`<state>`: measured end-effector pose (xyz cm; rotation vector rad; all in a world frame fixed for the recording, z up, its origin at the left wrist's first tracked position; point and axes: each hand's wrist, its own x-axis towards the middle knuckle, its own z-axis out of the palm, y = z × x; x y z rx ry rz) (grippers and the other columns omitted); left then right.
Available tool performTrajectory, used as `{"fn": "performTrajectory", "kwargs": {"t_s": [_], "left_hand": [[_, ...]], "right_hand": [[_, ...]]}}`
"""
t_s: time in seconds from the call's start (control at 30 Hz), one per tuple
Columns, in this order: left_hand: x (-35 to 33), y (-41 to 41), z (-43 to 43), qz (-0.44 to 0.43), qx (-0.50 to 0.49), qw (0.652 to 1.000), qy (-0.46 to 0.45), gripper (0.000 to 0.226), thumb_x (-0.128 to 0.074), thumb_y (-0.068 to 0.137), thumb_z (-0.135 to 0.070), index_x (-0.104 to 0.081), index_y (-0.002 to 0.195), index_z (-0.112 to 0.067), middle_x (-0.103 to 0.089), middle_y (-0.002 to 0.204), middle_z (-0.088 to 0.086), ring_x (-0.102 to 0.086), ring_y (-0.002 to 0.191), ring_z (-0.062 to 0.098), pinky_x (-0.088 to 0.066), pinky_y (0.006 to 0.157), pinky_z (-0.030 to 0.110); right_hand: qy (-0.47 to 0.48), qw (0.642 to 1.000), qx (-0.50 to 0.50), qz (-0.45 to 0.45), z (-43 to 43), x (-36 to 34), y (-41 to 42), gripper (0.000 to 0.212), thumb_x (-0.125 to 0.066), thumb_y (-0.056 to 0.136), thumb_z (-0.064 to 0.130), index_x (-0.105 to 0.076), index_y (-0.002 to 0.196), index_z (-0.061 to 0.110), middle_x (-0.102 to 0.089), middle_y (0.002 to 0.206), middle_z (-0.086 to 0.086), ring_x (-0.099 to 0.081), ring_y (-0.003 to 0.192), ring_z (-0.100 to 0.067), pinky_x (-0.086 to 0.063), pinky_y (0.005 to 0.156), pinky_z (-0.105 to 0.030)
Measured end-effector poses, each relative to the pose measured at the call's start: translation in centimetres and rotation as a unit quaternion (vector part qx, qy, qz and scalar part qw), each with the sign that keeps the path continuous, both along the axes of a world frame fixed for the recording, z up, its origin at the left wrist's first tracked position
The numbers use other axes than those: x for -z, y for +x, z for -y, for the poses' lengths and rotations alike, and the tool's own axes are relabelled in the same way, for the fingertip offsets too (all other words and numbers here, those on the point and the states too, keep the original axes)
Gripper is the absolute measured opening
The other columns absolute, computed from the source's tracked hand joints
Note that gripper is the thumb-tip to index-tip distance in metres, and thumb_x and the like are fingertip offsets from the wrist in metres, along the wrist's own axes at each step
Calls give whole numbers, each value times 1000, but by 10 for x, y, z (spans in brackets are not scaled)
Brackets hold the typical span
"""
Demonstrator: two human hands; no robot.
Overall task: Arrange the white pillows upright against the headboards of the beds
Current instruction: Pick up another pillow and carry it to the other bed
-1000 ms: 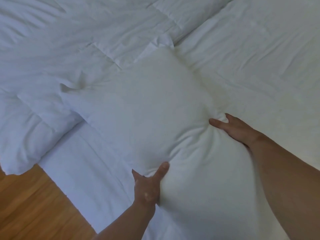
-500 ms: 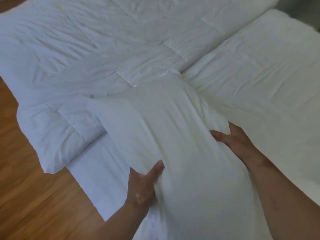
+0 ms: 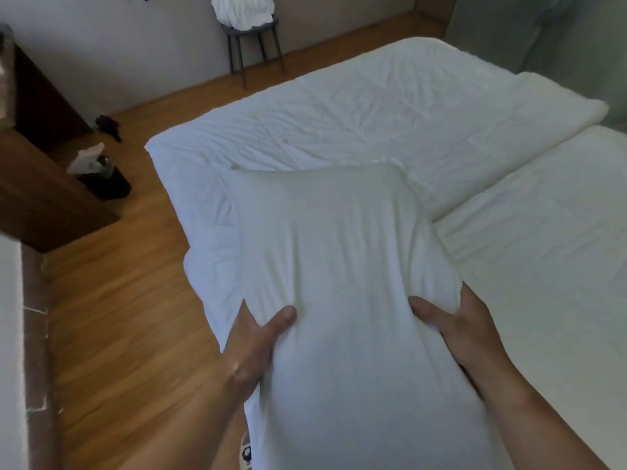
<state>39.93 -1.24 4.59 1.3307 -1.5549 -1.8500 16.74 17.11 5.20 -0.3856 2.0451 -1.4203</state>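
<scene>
the white pillow (image 3: 342, 266) is up off the bedding, held between both hands in the lower middle of the head view. its long axis runs from about 6 o'clock, close under the camera, up to 12 o'clock, where its far short edge and two corners float over the duvet (image 3: 339, 117). so it points away from the person, lengthwise, far end tipped over the near bed.

the left hand (image 3: 252, 347) clamps the pillow's left edge at roughly 8 o'clock from the pillow's middle, thumb pressed on top of the fabric, the other digits hidden beneath. the right hand (image 3: 454, 327) grips the right edge at roughly 4 o'clock, thumb dug into the top and the rest wrapped round the side. both are closed on the pillow, pinching its soft sides so the cover puckers between them. the two sit about level, neither clearly nearer the far end.

the second bed (image 3: 543, 252) lies at 3 o'clock, touching the first along a seam running toward 1 o'clock. wooden floor (image 3: 112, 300) fills the 9 o'clock side.

no headboard shows in this view, so which way the pillow must travel cannot be told. my guess is that the pillow, now lying lengthwise away from the body, will need turning so a long edge sits down on the mattress, wherever the headboard turns out to be.
</scene>
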Motion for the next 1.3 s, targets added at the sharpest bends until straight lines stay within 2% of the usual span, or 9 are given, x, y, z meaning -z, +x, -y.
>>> {"fn": "performTrajectory", "kwargs": {"t_s": [0.1, 0.3, 0.53, 0.7, 0.87, 1.03, 1.13, 1.2, 1.3], "left_hand": [[-25, 39, 49, -2, 4, 1000, -12, 118, -88, 38, -75, -55, 141, -29, -75, 125, -5, -72, 114, 20, -54, 101, 47], [-65, 139, 152, -15, 9, 999, -44, 88, -87, 51, -53, -60, 132, -34, -78, 117, -9, -77, 101, 15, -60, 80, 33], [-76, 255, 258, -37, -23, 997, -60, 97, -92, 49, -59, -55, 136, -34, -77, 121, -5, -76, 107, 21, -60, 90, 45], [-69, 311, 310, -40, -73, 995, -56, 97, -90, 50, -59, -54, 136, -35, -76, 121, -10, -75, 107, 16, -61, 86, 35], [-67, 336, 367, -34, -106, 992, -61, 93, -86, 49, -63, -52, 134, -43, -75, 117, -20, -75, 101, 5, -60, 72, 21], [-70, 336, 447, -24, -130, 989, -66, 100, -87, 47, -60, -52, 137, -39, -74, 123, -11, -72, 111, 19, -59, 94, 42], [-73, 327, 506, -15, -141, 987, -70, 102, -89, 46, -62, -52, 137, -39, -73, 124, -9, -71, 113, 22, -57, 99, 51], [-75, 317, 550, -9, -151, 986, -71, 98, -90, 47, -61, -53, 136, -41, -74, 123, -11, -72, 113, 21, -57, 99, 50], [-84, 299, 610, -9, -164, 984, -77, 90, -88, 48, -58, -55, 131, -44, -75, 114, -20, -73, 109, 16, -59, 90, 37]], "right_hand": [[-21, 1000, -9, 2, 46, -24, 40, 56, -89, 67, 38, -65, 117, 39, -74, 101, 26, -71, 89, 3, -54, 81, -33], [-43, 998, -46, 9, 148, -52, 143, 77, -87, 52, 59, -61, 122, 41, -74, 110, 23, -69, 103, -3, -52, 95, -39], [-6, 996, -82, -20, 280, -69, 248, 87, -91, 41, 59, -64, 120, 38, -75, 104, 19, -71, 98, -6, -56, 89, -39], [8, 992, -121, -42, 357, -72, 286, 74, -94, 45, 57, -65, 111, 39, -75, 97, 22, -71, 94, -8, -57, 87, -40], [13, 988, -145, -58, 429, -70, 306, 78, -93, 45, 58, -64, 113, 38, -74, 102, 18, -70, 96, -8, -55, 88, -39], [5, 985, -162, -64, 512, -64, 303, 81, -93, 44, 58, -63, 116, 37, -73, 103, 19, -68, 97, -7, -54, 89, -38], [-1, 983, -173, -68, 575, -60, 291, 88, -91, 39, 63, -62, 117, 36, -73, 105, 17, -68, 99, -9, -54, 88, -39], [-4, 980, -185, -68, 623, -61, 277, 89, -90, 38, 64, -62, 118, 36, -72, 106, 17, -68, 99, -9, -53, 88, -39], [-8, 976, -209, -68, 692, -70, 255, 87, -92, 41, 61, -62, 118, 36, -72, 105, 19, -67, 100, -7, -52, 86, -37]]}}
